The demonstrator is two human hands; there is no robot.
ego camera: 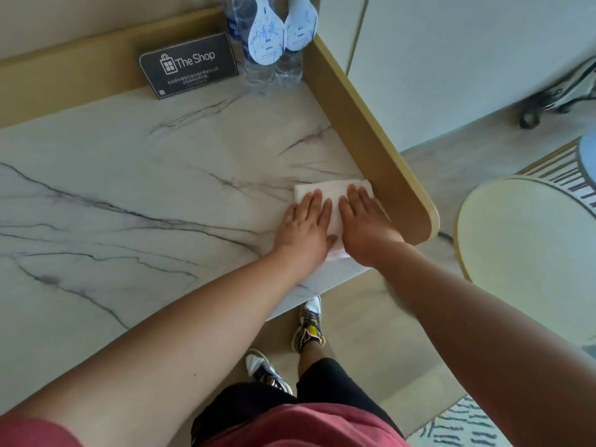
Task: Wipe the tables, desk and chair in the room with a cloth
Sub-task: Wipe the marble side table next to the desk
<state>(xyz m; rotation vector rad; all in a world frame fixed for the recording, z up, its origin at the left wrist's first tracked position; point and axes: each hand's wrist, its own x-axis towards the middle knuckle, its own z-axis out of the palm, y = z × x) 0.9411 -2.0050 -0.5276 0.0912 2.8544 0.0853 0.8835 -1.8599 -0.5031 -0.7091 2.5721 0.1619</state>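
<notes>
Cloth [335,196]: white, folded, soft, light, limp. Lies flat at right front corner of table [161,175], just beside gold rim [371,137]. Left grip [306,227] + right grip [367,224]: fingers straight, palms pressing cloth, nothing pinched. Prob slides easily on marble and bunches w/o even pressure, so spread palms over middle.

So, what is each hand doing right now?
Left hand: open, pressing flat on the cloth.
Right hand: open, flat on the same cloth.

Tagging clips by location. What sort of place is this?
Probably a hotel room. A dark "The Shop" card stands by tagged water bottles at the back of a marble-look desk with a gold rim, and a round side table sits beside it.
</notes>
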